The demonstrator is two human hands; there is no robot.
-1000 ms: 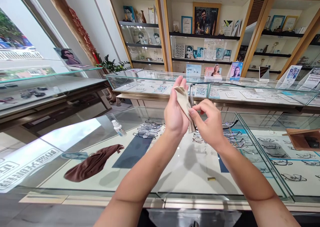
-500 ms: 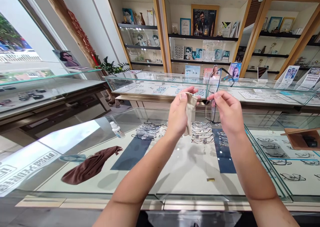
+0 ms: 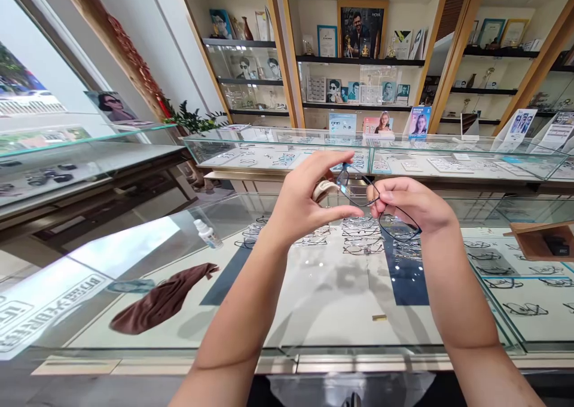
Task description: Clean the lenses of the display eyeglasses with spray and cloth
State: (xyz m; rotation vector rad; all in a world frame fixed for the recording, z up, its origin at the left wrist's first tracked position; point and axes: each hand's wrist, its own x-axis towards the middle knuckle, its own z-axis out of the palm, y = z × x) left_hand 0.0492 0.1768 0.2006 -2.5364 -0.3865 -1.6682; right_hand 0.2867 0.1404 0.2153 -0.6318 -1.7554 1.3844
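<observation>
Over the glass counter, my right hand pinches a pair of thin dark-rimmed eyeglasses near the bridge. The glasses are tilted, one lens hanging below my right fingers and the other reaching toward my left hand. A folded beige cloth is held in the left hand, tucked against the palm and curled fingers. My left thumb and forefinger are spread around the nearer lens, the thumb below and the forefinger above. Whether the cloth touches that lens I cannot tell.
On the glass counter lie a brown cloth and a white bottle, both left. Beneath the glass are rows of eyeglasses. A brown wooden tray stands at right. More display cases and shelves line the back.
My right hand has turned the glasses from upright to a slanted position. My left hand has opened its thumb and forefinger around one lens, with the beige cloth now back in its palm.
</observation>
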